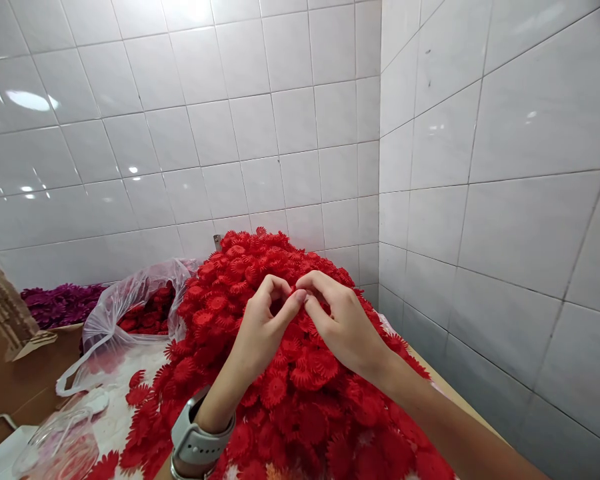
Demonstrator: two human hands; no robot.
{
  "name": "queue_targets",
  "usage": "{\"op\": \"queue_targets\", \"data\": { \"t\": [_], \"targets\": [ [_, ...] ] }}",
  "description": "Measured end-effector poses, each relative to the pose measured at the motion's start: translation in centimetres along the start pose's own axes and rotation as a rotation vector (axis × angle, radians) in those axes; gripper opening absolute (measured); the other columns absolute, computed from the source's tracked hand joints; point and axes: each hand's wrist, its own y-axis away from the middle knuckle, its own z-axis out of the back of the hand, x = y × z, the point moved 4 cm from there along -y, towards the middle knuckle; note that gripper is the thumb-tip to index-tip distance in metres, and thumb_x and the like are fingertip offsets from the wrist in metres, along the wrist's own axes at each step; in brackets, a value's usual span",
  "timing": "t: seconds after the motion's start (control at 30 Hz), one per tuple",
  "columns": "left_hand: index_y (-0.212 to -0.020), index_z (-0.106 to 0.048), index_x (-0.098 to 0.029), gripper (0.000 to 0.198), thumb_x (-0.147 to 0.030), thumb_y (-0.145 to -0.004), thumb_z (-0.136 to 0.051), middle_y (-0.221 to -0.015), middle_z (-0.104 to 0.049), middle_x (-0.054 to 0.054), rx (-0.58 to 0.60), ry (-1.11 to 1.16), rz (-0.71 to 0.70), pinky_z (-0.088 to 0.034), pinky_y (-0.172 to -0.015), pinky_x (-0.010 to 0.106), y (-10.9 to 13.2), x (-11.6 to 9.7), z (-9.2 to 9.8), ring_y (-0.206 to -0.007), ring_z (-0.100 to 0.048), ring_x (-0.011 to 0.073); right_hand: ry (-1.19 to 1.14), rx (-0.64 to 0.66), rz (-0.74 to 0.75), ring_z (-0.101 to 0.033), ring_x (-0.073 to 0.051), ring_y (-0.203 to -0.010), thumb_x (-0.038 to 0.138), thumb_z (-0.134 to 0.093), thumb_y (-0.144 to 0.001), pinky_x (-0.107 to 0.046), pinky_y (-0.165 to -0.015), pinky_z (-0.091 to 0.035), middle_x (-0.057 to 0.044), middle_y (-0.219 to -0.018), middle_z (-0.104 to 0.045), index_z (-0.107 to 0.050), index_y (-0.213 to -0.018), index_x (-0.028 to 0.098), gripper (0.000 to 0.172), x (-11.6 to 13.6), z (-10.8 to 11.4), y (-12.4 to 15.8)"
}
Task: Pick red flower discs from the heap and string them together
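A large heap of red artificial flower heads (275, 390) with fringed petals fills the middle of the view. Above it, my left hand (270, 313) and my right hand (337, 320) meet fingertip to fingertip. Thumb and index finger are pinched together on each, and a small bit of a red flower piece (293, 290) shows between the tips. Most of that piece is hidden by the fingers. A smartwatch with a pale band (203, 433) is on my left wrist.
On the left, a clear plastic bag (107, 320) holds darker red flowers (150, 310). Purple flowers (63, 303) lie in a cardboard box (40, 373) beyond it. More clear plastic (63, 440) lies at front left. Tiled walls (250, 133) close off the back and right.
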Motion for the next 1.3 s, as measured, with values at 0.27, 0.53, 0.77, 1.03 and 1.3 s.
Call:
{"op": "queue_targets", "data": {
  "t": [0.27, 0.53, 0.77, 1.03, 1.3],
  "targets": [
    [-0.08, -0.06, -0.017, 0.02, -0.036, -0.075, -0.061, -0.066, -0.051, -0.004, 0.065, 0.153, 0.218, -0.035, -0.057, 0.022, -0.4, 0.8, 0.5, -0.06, -0.041, 0.01, -0.005, -0.132, 0.089, -0.051, -0.014, -0.067, 0.011, -0.04, -0.086, -0.025, -0.062, -0.039, -0.001, -0.076, -0.056, -0.054, -0.086, 0.017, 0.016, 0.1, 1.4, -0.2],
    [-0.081, -0.055, -0.021, 0.022, -0.038, -0.072, -0.067, -0.065, -0.048, -0.007, -0.095, 0.317, 0.254, -0.035, -0.056, 0.019, -0.2, 1.5, 1.2, -0.058, -0.041, 0.0087, -0.037, -0.206, 0.011, -0.044, -0.011, -0.057, 0.014, -0.042, -0.086, -0.024, -0.052, -0.034, 0.003, -0.066, -0.049, -0.055, -0.085, 0.019, 0.014, -0.2, 2.9, -0.5],
    [-0.067, -0.055, -0.017, 0.025, -0.039, -0.07, -0.068, -0.061, -0.05, -0.005, -0.146, 0.32, 0.251, -0.036, -0.055, 0.018, -0.3, 1.5, 1.2, -0.058, -0.042, 0.0085, -0.042, -0.203, 0.01, -0.045, -0.012, -0.059, 0.014, -0.042, -0.086, -0.025, -0.054, -0.035, 0.003, -0.068, -0.05, -0.055, -0.086, 0.019, 0.015, -0.1, 3.0, -0.4],
    [-0.058, -0.052, -0.018, 0.031, -0.04, -0.077, -0.061, -0.056, -0.048, -0.005, -0.17, 0.216, 0.102, -0.033, -0.05, 0.019, -0.5, 0.6, 1.4, -0.053, -0.037, 0.0081, 0.029, -0.133, 0.07, -0.048, -0.012, -0.064, 0.009, -0.039, -0.084, -0.025, -0.059, -0.037, 0.0, -0.075, -0.053, -0.057, -0.08, 0.019, 0.021, 0.5, 2.9, -0.3],
    [-0.045, -0.036, -0.018, 0.047, -0.039, -0.076, -0.065, -0.047, -0.029, -0.007, -0.053, 0.261, 0.112, -0.02, -0.045, 0.023, 0.1, 0.6, 1.1, -0.046, -0.022, 0.0066, -0.033, 0.066, 0.048, -0.048, -0.012, -0.064, 0.017, -0.046, -0.084, -0.025, -0.06, -0.037, 0.001, -0.067, -0.053, -0.051, -0.063, 0.018, 0.022, 1.0, 2.0, -0.1]
  ]
}}
